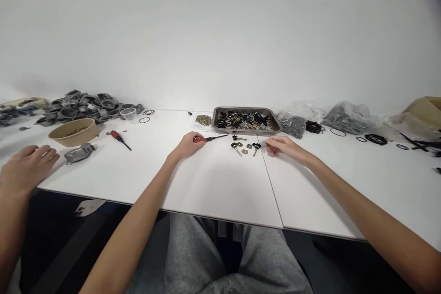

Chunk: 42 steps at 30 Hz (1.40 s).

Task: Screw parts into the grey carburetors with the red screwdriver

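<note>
My left hand (188,145) is closed on the red handle of a screwdriver (211,138), whose dark shaft points right along the table. My right hand (283,147) rests on the table with its fingers curled in; whether something is pinched in them is hidden. Just left of its fingertips lies a black-headed bolt (257,148). Two similar bolts, one upper (238,138) and one lower left (236,148), lie between my hands. Among them are several flat brass-coloured washers (244,151).
Behind stands a metal tray (275,127) of black-headed bolts, beside small brass pieces (203,120). Bagged grey parts (292,124) and black rings (313,127) lie right. Left are grey housings (82,105), a bowl (76,138), another screwdriver (120,139) and another person's hand (29,165).
</note>
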Motion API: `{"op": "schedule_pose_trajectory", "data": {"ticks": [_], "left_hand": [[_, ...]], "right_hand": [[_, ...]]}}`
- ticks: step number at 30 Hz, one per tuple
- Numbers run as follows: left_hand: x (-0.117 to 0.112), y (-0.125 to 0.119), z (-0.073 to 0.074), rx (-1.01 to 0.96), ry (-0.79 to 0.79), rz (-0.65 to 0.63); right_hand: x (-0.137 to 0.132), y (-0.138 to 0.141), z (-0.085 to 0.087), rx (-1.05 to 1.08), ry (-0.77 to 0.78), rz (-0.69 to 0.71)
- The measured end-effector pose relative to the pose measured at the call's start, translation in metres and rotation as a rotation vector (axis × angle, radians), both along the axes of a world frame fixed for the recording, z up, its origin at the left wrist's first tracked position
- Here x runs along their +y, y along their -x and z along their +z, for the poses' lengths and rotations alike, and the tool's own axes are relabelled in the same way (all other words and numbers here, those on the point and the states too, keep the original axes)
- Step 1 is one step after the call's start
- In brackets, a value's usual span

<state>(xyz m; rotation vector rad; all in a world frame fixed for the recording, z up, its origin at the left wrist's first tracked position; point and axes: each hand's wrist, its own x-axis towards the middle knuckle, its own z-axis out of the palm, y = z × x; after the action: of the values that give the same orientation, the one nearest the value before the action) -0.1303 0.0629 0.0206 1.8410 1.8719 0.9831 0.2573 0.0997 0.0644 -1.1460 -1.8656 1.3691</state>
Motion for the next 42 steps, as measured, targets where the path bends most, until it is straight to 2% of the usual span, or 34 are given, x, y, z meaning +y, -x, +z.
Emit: {"op": "schedule_pose_trajectory", "data": {"ticks": [5,10,13,15,20,23,29,42], "left_hand": [[0.030,0.014,0.015,-0.192,-0.166,0.263],[0.057,0.022,0.040,-0.479,-0.197,0.322],[0.058,0.024,0.042,-0.570,-0.238,0.387],[0.054,0.024,0.036,-0.643,-0.265,0.364],[0.052,0.025,0.024,-0.904,-0.311,0.128],[0.054,0.023,0.021,-0.983,-0.323,0.061],[0.055,0.019,0.022,-0.998,-0.346,0.025],[0.053,0.021,0.025,-1.032,-0.356,0.031]], "right_hand": [[0.011,-0.004,-0.014,0.174,0.083,0.049],[0.016,-0.008,-0.024,0.432,0.214,-0.108],[0.015,-0.009,-0.024,0.445,0.263,-0.153],[0.014,-0.010,-0.022,0.445,0.282,-0.157],[0.013,-0.010,-0.018,0.492,0.376,-0.185],[0.013,-0.010,-0.017,0.506,0.415,-0.234],[0.012,-0.008,-0.015,0.491,0.419,-0.313],[0.013,-0.010,-0.019,0.512,0.409,-0.272]]}}
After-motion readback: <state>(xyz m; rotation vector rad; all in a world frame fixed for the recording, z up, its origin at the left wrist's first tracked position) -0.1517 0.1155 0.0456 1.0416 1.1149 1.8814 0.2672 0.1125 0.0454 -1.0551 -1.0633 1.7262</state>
